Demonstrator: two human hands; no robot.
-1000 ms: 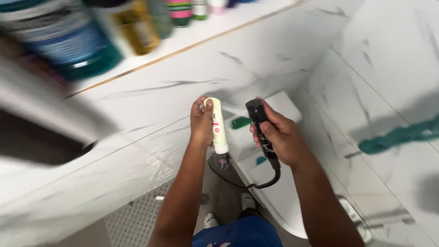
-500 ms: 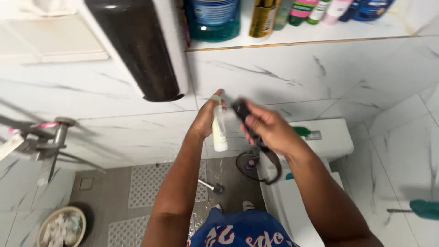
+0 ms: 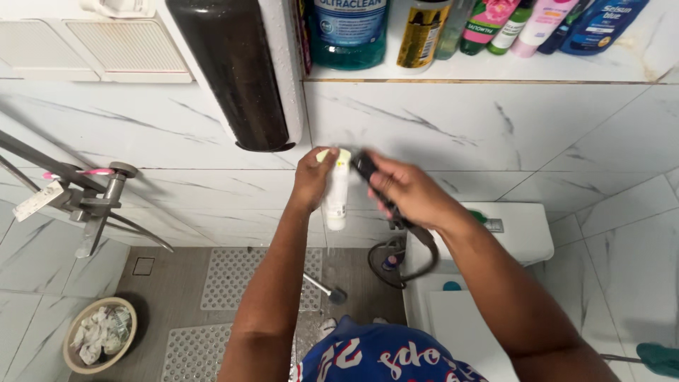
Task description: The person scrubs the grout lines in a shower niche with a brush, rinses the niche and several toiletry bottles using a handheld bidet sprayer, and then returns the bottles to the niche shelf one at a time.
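My left hand (image 3: 313, 178) grips a slim cream-white bottle (image 3: 337, 196) held upright in front of a marble-tiled wall, with its pale cap at the top. My right hand (image 3: 402, 189) holds a black handheld device (image 3: 365, 167) with a black cord (image 3: 422, 256) looping down from it. The device's top end is close beside the bottle's cap. Both hands are raised just below a wall shelf.
A shelf (image 3: 495, 69) carries several bottles, including a teal one (image 3: 349, 32). A black cylindrical fixture (image 3: 237, 74) hangs on the wall at left. A white toilet (image 3: 472, 283) stands at lower right, a waste bin (image 3: 99, 334) at lower left, metal taps (image 3: 88, 198) at left.
My view has swung up and left, bringing the shelf, the black fixture and the taps into sight. Both hands rose toward the shelf and the black device moved closer to the bottle.
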